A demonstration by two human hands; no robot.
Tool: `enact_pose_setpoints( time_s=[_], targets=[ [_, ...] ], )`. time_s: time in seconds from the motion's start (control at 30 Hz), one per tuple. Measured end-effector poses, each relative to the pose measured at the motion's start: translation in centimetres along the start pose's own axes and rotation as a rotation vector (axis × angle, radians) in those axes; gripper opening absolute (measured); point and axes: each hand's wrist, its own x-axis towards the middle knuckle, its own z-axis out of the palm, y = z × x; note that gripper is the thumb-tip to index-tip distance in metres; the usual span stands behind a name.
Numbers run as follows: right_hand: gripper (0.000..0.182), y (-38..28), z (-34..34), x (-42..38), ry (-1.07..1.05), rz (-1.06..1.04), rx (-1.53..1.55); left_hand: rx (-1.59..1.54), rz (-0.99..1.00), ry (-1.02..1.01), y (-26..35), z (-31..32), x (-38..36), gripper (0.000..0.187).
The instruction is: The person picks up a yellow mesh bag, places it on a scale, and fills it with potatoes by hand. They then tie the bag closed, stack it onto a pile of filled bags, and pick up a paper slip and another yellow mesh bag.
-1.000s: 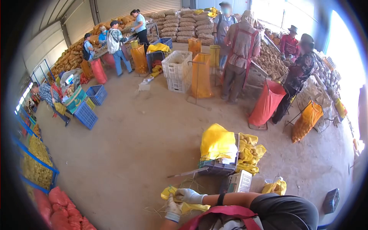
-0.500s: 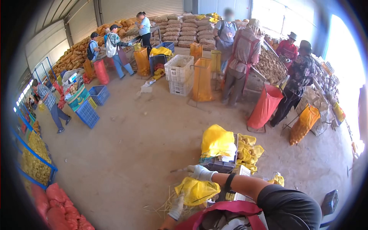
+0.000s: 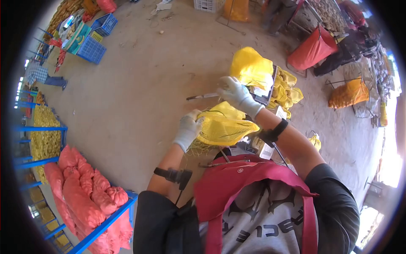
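Observation:
My left hand (image 3: 188, 129), in a white glove, is closed on the gathered edge of a yellow mesh bag (image 3: 222, 129). The bag hangs in front of my apron, bulging a little to the right. Just above it, my gloved right hand (image 3: 239, 96) is closed around a thin, rod-like tool (image 3: 202, 97) with a dark end that sticks out to the left. Beyond that hand, a folded pile of yellow mesh bags (image 3: 252, 65) rests on a dark crate (image 3: 274, 80). Loose strands dangle below my left hand.
Filled yellow mesh bags (image 3: 287, 91) lie right of the crate. Red sacks (image 3: 84, 190) are stacked at lower left behind a blue rail (image 3: 105, 224). A red sack on a stand (image 3: 311, 51) and an orange sack (image 3: 350, 94) stand at right. Blue crates (image 3: 91, 49) sit at upper left.
My view has tipped downward, bringing my apron and both forearms into sight. My left hand has lifted the yellow mesh bag; my right hand still has the thin tool.

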Motion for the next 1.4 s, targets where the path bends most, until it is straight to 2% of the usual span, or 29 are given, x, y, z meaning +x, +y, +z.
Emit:
enact_pose_setpoints(
  time_s=[0.1, 0.13, 0.17, 0.23, 0.3, 0.33, 0.37, 0.43, 0.5, 0.57, 0.6, 0.63, 0.7, 0.73, 0.77, 0.83, 1.03, 1.1, 1.17, 1.23, 1.27, 1.3, 1.37, 1.4],
  targets=[
    [0.069, -1.3, 0.0, -3.8, -0.122, -0.181, -0.163, 0.017, -0.033, -0.031, -0.1, 1.1, 0.2, 0.021],
    [0.077, -1.7, 0.6, -4.8, -0.281, -0.133, -0.221, 0.014, -0.036, -0.035, -0.4, 1.5, 0.1, 0.021],
    [0.062, -1.2, 1.2, -5.7, -0.335, -0.095, -0.307, 0.024, -0.024, -0.008, -0.9, 1.9, 0.0, 0.020],
    [0.036, 3.0, 2.8, -6.6, -0.580, 0.171, -0.310, 0.048, -0.019, 0.025, -2.8, 1.7, -0.4, 0.019],
    [0.021, 5.0, 3.2, -7.7, -0.592, 0.176, -0.382, 0.532, -0.121, -0.152, -5.0, 0.5, -1.3, 0.022],
    [0.022, 5.5, 3.2, -8.4, -0.598, 0.163, -0.306, 0.736, -0.065, -0.216, -4.1, -0.3, -2.2, 0.029],
    [0.022, 5.7, 3.5, -8.4, -0.590, 0.168, -0.296, 0.746, -0.059, -0.223, -3.8, -0.2, -2.7, 0.029],
    [0.026, 6.2, 4.0, -8.7, -0.778, 0.209, -0.233, 0.698, 0.169, 0.004, -2.9, 1.1, -3.6, 0.033],
    [0.031, 6.9, 4.6, -8.6, -0.757, 0.218, -0.177, 0.619, 0.255, 0.017, -4.3, 2.8, -2.9, 0.034],
    [0.034, 7.5, 3.7, -7.7, -0.741, 0.269, -0.177, 0.321, -0.006, -0.324, -9.0, 5.4, -1.2, 0.030],
    [0.034, 8.5, 3.3, -7.6, -0.686, 0.257, -0.209, 0.082, -0.035, -0.200, -11.6, 6.8, -0.7, 0.025],
    [0.034, 9.1, 2.4, -7.2, -0.675, 0.269, -0.224, 0.070, -0.018, -0.202, -12.0, 7.0, 0.5, 0.025],
    [0.030, 10.4, 0.8, -7.1, -0.531, 0.313, -0.107, -0.139, -0.130, -0.157, -12.1, 7.9, 1.8, 0.018],
    [0.025, 12.2, 1.0, -6.7, -0.427, 0.239, -0.126, -0.163, -0.134, -0.146, -10.1, 7.3, 2.7, 0.015],
    [0.025, 12.5, 1.2, -5.9, -0.381, 0.419, -0.148, -0.165, -0.134, -0.149, -10.4, 7.6, 3.7, 0.015],
    [0.023, 13.5, 0.7, -4.9, -0.290, 0.473, -0.167, -0.380, -0.158, -0.108, -11.0, 8.1, 5.8, 0.015],
    [0.022, 14.4, 1.8, -2.5, -0.219, 0.532, -0.236, -0.266, -0.208, -0.023, -12.4, 8.5, 7.4, 0.015],
    [0.022, 15.7, 3.0, -1.8, -0.247, 0.554, -0.257, -0.484, -0.335, 0.085, -12.3, 8.7, 7.3, 0.014],
    [0.021, 15.7, 3.2, -0.8, -0.282, 0.572, -0.231, -0.450, -0.352, 0.115, -11.3, 8.2, 7.6, 0.014],
    [0.022, 16.8, 4.3, -0.3, -0.164, 0.468, -0.179, -0.667, -0.491, 0.170, -8.8, 7.7, 8.0, 0.017],
    [0.022, 17.2, 4.5, 0.0, -0.172, 0.468, -0.178, -0.757, -0.357, 0.249, -10.3, 9.0, 8.4, 0.025],
    [0.024, 17.7, 4.6, 0.3, -0.177, 0.434, -0.149, -0.756, -0.366, 0.252, -10.8, 9.3, 8.7, 0.025],
    [0.025, 17.1, 4.2, 0.5, -0.194, 0.405, -0.118, -0.793, -0.514, 0.260, -12.0, 9.8, 9.0, 0.027],
    [0.026, 16.6, 3.7, 0.5, -0.315, 0.444, -0.199, -0.792, -0.525, 0.260, -12.6, 10.1, 9.2, 0.027]
  ],
)
